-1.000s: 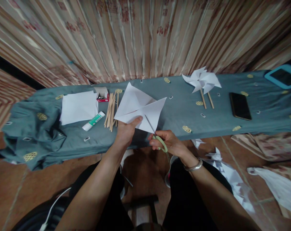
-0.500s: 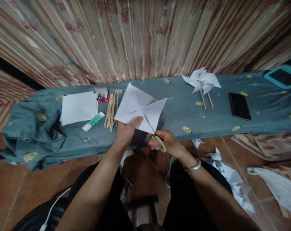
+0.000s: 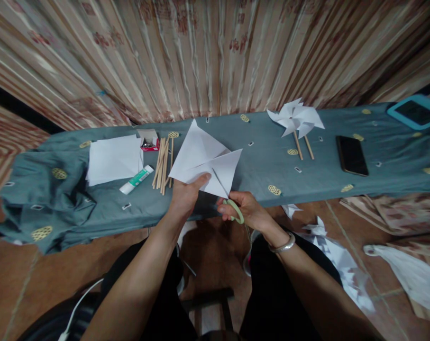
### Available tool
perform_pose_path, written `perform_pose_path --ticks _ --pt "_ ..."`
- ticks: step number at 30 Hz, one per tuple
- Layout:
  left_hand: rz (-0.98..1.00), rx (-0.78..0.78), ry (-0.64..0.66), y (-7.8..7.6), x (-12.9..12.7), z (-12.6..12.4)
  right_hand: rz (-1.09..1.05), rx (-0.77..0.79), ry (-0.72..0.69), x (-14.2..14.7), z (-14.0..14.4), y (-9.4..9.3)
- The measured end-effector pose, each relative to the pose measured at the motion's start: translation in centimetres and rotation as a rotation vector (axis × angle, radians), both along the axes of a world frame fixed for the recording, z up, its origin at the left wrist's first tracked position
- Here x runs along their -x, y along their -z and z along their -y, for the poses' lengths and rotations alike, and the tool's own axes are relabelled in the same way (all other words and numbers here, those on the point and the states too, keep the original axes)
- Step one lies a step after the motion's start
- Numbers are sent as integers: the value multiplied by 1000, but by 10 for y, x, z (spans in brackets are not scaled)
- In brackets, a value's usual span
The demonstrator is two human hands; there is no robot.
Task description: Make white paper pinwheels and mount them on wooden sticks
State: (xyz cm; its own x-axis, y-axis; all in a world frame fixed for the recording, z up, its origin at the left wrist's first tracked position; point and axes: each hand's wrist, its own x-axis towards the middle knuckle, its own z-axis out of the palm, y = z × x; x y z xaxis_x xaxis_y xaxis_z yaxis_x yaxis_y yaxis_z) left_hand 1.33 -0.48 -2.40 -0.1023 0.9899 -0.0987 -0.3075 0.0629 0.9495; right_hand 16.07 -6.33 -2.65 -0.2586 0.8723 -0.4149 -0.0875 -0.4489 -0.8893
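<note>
A square sheet of white paper [image 3: 204, 151] with slits running in from its corners is pinched in my left hand [image 3: 188, 192], thumb on top. My right hand [image 3: 245, 208] is closed round the pale green handles of a pair of scissors [image 3: 239, 213]. Their blades lie at the paper's near corner, along a slit that points to the middle. To the left of the paper lie several wooden sticks [image 3: 161, 163]. Two finished paper pinwheels [image 3: 298, 118] on sticks rest at the right.
On the cloth-covered bench [image 3: 257, 175] are a stack of paper [image 3: 115, 158], a small red box [image 3: 149, 139] of metal pieces, a green-and-white tube [image 3: 136, 180], a phone [image 3: 352, 155] and a blue-framed tablet [image 3: 417, 112]. Paper pinwheels [image 3: 343, 265] lie on the floor at the right.
The paper's right flap has shifted slightly left and down, and its top corner stands a little higher. Both hands stay in nearly the same place; the whole view has moved slightly.
</note>
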Motion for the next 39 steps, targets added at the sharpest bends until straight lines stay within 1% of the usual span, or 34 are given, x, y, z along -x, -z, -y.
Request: perform_pose_path --ticks 6,11,20,27,34,39 --pt "6 29 -4 -1 0 1 -1 -22 2 1 0 4" --pt "5 33 12 -2 0 3 30 -84 -16 1 -1 5" --pt "13 16 14 -1 0 2 37 -84 -13 1 -1 7" --pt "15 21 9 -2 -1 2 39 -61 8 3 -2 3" --pt "14 21 5 0 -1 2 45 -73 9 2 -1 4" --pt "22 22 20 -2 0 2 53 -91 -1 3 -1 5"
